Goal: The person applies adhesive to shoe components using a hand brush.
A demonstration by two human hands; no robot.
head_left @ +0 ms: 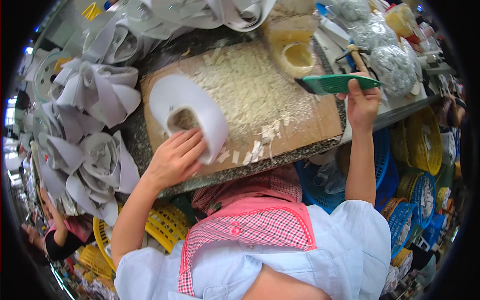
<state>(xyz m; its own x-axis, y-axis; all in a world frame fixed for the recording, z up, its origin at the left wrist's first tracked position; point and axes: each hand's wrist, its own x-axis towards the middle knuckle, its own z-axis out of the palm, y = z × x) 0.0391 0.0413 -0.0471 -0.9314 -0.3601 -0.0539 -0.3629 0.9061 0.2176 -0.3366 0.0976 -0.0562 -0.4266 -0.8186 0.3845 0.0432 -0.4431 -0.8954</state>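
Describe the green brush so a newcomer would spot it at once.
Start at the brown board crusted with pale residue. At its right side, the right hand holds the brush, dark tip pointing left. Its broad green handle sets it apart from the yellowish pot near that tip.

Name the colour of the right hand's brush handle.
Green brush handle, best seen in the head view.
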